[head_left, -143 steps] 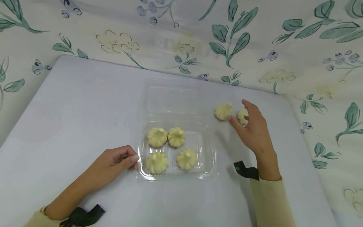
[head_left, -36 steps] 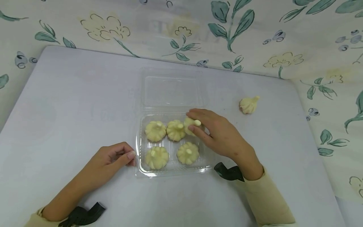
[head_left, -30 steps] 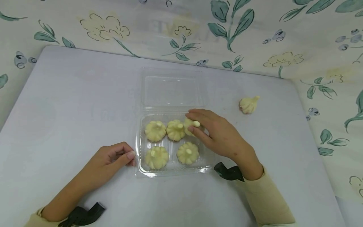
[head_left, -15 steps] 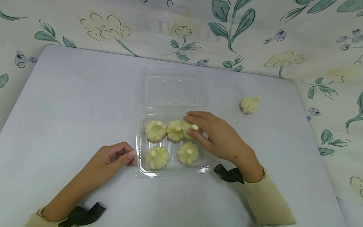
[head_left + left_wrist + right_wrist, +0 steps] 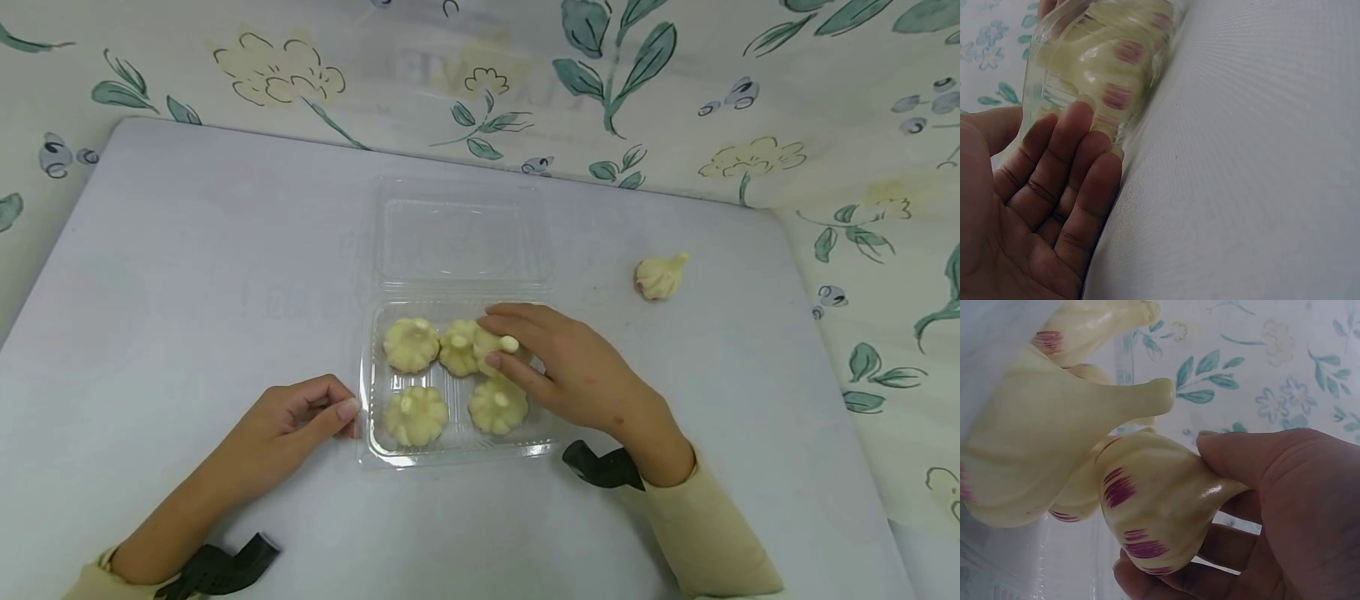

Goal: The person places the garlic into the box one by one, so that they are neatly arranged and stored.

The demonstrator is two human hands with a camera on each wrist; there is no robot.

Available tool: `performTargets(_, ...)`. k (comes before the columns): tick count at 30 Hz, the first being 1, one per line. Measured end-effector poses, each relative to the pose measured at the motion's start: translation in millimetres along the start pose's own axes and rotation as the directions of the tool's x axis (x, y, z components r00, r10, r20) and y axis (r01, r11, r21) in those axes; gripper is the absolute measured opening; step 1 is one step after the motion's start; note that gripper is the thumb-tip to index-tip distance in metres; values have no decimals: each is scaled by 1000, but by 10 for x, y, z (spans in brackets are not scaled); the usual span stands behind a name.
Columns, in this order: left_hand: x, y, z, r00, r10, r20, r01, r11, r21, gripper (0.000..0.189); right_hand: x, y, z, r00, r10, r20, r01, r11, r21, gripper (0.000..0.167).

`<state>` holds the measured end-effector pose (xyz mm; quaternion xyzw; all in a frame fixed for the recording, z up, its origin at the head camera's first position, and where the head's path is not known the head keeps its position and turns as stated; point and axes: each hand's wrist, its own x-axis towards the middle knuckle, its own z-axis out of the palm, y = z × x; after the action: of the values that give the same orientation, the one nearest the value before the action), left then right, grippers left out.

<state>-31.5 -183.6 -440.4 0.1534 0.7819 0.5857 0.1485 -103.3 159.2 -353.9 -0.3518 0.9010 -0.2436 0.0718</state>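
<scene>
A clear plastic clamshell box [image 5: 457, 457] lies on the table with its lid folded back. Cream garlic bulbs with purple streaks sit in it: one at the back left [image 5: 411, 345], one at the front left [image 5: 417, 416], one at the back middle [image 5: 459, 347] and one at the front right [image 5: 498, 406]. My right hand [image 5: 581, 367] grips another garlic bulb [image 5: 1154, 500] between thumb and fingers, over the back right of the box. At the box's left rim my left hand [image 5: 303, 429] holds the edge, thumb above and fingertips against the wall.
One more garlic bulb [image 5: 660, 277] lies on the white table [image 5: 225, 250], right of the box. The transparent lid [image 5: 461, 237] lies flat behind it. Floral cloth [image 5: 495, 100] hangs behind the table. Dark straps [image 5: 603, 465] sit at both wrists.
My right hand has brought a garlic bulb from the right of the table into the box. Over the last second it shifts that bulb slightly toward the front left. My left hand stays put.
</scene>
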Motion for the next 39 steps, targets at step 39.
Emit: performTargets(39, 10, 6, 4, 999, 43, -14, -42, 998, 40, 15, 21, 87, 9, 991, 94, 98, -96, 995, 11, 52)
